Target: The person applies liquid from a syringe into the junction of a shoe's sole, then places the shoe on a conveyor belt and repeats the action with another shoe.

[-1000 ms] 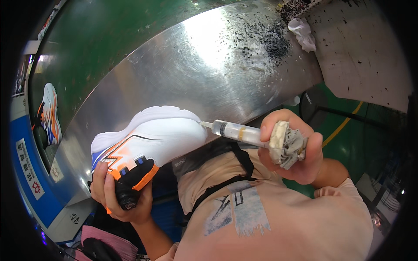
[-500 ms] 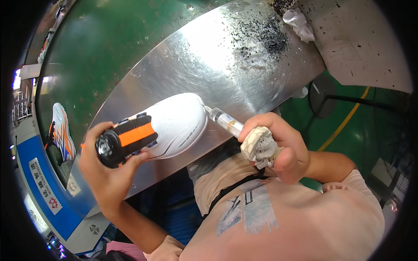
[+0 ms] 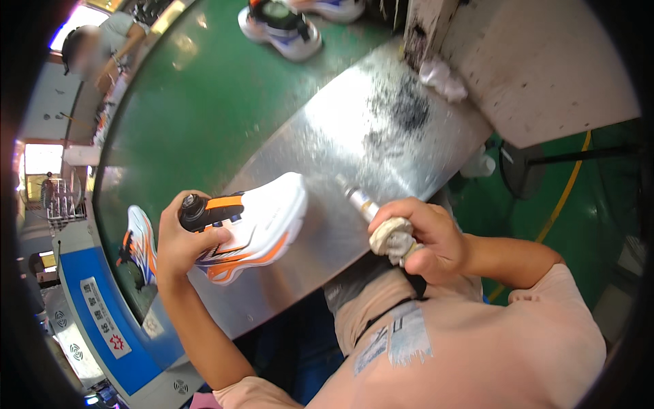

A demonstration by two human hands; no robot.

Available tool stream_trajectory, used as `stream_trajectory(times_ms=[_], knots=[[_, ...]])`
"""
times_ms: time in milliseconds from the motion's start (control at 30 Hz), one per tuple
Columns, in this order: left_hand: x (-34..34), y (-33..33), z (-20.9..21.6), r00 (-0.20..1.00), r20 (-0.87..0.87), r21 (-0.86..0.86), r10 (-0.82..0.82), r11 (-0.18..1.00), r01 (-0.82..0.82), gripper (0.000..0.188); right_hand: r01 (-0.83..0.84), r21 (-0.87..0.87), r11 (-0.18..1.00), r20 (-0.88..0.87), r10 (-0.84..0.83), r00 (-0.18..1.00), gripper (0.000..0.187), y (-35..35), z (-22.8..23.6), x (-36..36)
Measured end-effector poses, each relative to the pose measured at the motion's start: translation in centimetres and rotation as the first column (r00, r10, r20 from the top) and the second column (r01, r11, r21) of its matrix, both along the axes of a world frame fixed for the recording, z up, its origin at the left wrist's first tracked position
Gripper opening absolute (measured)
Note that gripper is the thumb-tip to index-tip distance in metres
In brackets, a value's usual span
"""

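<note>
My left hand [image 3: 180, 238] grips a white running shoe [image 3: 269, 211] with orange and blue trim by its heel, the toe pointing right. A black, rounded insert fills the shoe's collar. The shoe is tilted so its orange-striped side faces me, above the metal tabletop [image 3: 300, 293]. My right hand [image 3: 429, 238] is closed around a clear syringe [image 3: 361, 204], whose rear end is wrapped in a lumpy off-white material. The syringe tip points up and left, apart from the shoe toe, and is blurred.
A green conveyor belt [image 3: 204, 102] curves past the metal table. It carries a shoe [image 3: 141, 242] at left and another shoe [image 3: 283, 31] at the top. White crumpled tissue [image 3: 443, 80] lies beside black smears near a pale panel [image 3: 538, 61]. Another person [image 3: 102, 48] is at far left.
My left hand has tilted the shoe, bringing its side into view. The syringe tip has come away from the shoe toe. The view has shifted, showing more shoes on the belt.
</note>
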State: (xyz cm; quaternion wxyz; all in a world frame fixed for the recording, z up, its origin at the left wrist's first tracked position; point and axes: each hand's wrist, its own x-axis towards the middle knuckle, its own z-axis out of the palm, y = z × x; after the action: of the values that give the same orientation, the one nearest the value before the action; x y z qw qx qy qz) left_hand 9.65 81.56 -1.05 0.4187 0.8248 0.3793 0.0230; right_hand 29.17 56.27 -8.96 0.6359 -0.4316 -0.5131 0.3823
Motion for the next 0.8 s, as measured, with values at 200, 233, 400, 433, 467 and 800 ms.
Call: stream_trajectory(times_ms=[200,233,400,433,467,800], knots=[[5.7,7.7,-3.0,0.738,0.496,-0.038,0.458,0.86,-0.508,0.052,0.302,0.099,0.948,0.574,-0.303,0.761,0.044,2.3,-6.2,5.3],[7.9,8.6,-4.8,0.773,0.543,0.129,0.328,0.877,-0.462,0.053,0.332,0.084,0.94,0.615,-0.311,0.725,0.043,2.3,-6.5,5.6],[16.7,9.2,-10.3,0.956,0.241,0.541,0.164,0.795,-0.273,0.067,0.314,0.159,0.936,0.72,-0.328,0.611,0.039,2.4,-8.2,5.8],[17.6,9.1,-10.3,0.955,0.239,0.429,0.176,0.863,-0.267,0.065,0.318,0.159,0.935,0.708,-0.332,0.623,0.039,2.0,-8.7,6.2],[18.6,9.0,-10.5,0.954,0.23,0.306,0.194,0.916,-0.26,0.063,0.325,0.153,0.933,0.697,-0.335,0.633,0.039,1.5,-9.1,6.7],[-6.0,7.4,-14.3,0.747,0.528,0.752,0.403,0.186,-0.632,0.057,0.357,0.059,0.932,0.614,-0.316,0.723,0.042,-0.6,-9.1,8.7]])
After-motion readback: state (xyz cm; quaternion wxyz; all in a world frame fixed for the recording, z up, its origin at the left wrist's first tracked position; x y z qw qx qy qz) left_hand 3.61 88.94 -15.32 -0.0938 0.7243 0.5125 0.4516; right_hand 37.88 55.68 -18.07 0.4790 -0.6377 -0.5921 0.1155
